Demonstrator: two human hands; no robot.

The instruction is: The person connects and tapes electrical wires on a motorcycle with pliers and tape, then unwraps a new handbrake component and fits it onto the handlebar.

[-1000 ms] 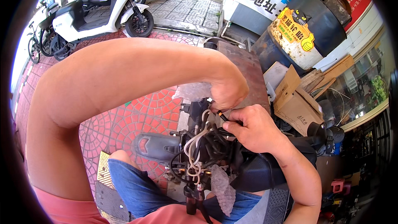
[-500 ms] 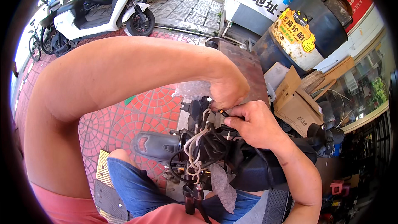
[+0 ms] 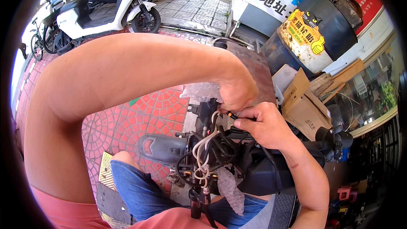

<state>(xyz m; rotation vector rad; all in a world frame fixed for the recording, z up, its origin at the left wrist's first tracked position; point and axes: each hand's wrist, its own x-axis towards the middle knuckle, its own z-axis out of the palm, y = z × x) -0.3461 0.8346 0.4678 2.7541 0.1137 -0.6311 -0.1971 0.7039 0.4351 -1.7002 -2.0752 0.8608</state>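
A black cable connector with an orange band is pinched between the thumb and fingers of my right hand. My left hand bends down just beyond it with its fingers closed, and what they hold is hidden behind the hand. Both hands are close together above the front of a scooter. Below them, white cables and black ones run in a tangle along the handlebar. Bubble wrap covers the far handlebar end, and another wrapped piece hangs near my knees. The front mudguard points left.
A cardboard box with open flaps stands at the right, near wood planks and a large black drum. White scooters are parked at the far left. Red paving lies beneath; a glass front borders the right.
Both hands have shifted very slightly to the right in view, still close together at the connector. My grip looks the same, and the cables sit almost as before.
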